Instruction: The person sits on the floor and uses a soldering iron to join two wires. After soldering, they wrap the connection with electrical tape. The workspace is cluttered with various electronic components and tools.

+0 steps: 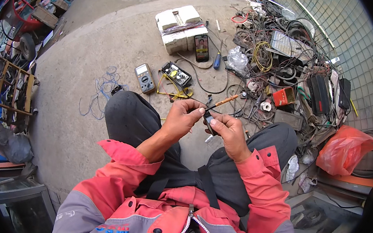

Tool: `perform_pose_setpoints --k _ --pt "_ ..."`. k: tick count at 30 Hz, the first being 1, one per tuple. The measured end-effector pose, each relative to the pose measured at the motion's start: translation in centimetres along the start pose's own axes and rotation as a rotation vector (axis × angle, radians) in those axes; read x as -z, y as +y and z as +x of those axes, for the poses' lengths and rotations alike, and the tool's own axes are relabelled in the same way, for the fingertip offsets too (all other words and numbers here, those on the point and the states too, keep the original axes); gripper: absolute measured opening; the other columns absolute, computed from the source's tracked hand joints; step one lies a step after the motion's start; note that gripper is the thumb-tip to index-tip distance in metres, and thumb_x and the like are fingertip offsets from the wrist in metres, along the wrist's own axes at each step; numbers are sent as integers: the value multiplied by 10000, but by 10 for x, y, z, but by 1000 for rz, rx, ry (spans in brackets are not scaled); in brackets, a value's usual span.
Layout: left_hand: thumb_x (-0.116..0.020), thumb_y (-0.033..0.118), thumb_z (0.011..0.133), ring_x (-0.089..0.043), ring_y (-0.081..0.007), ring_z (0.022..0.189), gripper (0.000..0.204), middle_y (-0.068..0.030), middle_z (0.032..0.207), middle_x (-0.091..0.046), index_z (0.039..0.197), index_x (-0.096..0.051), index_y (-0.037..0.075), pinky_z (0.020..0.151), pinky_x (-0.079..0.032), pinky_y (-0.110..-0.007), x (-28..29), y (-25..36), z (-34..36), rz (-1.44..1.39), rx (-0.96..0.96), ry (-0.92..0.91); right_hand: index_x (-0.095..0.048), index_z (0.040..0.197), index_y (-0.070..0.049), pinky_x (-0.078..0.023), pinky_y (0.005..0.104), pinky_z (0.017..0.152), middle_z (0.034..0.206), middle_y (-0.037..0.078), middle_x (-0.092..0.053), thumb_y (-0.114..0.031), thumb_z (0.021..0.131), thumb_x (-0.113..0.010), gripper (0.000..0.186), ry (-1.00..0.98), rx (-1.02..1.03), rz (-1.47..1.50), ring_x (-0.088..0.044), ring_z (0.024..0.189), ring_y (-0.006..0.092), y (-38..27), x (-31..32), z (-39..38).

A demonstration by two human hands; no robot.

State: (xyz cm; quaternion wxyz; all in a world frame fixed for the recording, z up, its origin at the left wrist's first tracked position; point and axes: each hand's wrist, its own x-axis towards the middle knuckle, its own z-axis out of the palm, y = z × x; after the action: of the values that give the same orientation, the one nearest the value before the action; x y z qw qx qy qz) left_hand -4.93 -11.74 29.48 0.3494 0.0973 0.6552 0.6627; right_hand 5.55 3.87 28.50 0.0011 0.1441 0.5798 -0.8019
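Both my hands meet above my crossed legs. My right hand (230, 133) is closed round a small black device with a grey face (210, 122), its thumb lying on it. My left hand (181, 119) pinches at the device's upper end; what lies between those fingertips is too small to make out. A slender orange-and-black tool (226, 102) sticks out up and to the right from between the hands; which one grips it I cannot tell. Beyond my left hand lie an opened circuit board unit (176, 74) with yellow wires and a multimeter (145, 78).
A phone (201, 48) leans on a white foam block (182, 39); a blue-handled screwdriver (217, 60) lies beside it. Tangled cables and scrap (264, 56) crowd the right, with a red plastic bag (347, 151). Thin blue wire (101, 90) lies left, near a wooden frame (5, 81).
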Motion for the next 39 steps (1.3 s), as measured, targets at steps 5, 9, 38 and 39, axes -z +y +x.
perform_pose_setpoints --k 5,9,38,39 --pt "-619 52 940 -474 -40 641 176 13 773 -590 1082 -646 -48 541 -362 -213 3 -6 2 -72 -24 -38 -666 1072 74 -537 262 724 908 73 -678 -227 965 -619 323 -16 -11 -2 -622 785 97 0 4 1" --pt "-607 3 928 -540 -54 701 162 -8 824 -636 1073 -646 -57 588 -427 -227 0 -25 8 54 -302 56 -643 1091 63 -585 300 729 961 110 -694 -241 991 -567 329 -59 -24 5 -685 820 155 0 4 3" --pt "-785 226 868 -561 -63 705 286 -21 781 -659 913 -677 -35 619 -468 -239 -10 -11 -2 37 -104 30 -551 1309 30 -505 224 586 860 32 -582 -381 989 -582 522 -39 212 -138 -540 691 71 -16 -9 -5" --pt "-779 242 875 -551 -59 682 291 -15 767 -650 904 -677 -30 591 -460 -235 -9 -13 -1 -26 -89 33 -542 1314 36 -506 225 586 856 36 -582 -363 985 -596 521 -1 246 -121 -542 696 74 -15 -12 -6"
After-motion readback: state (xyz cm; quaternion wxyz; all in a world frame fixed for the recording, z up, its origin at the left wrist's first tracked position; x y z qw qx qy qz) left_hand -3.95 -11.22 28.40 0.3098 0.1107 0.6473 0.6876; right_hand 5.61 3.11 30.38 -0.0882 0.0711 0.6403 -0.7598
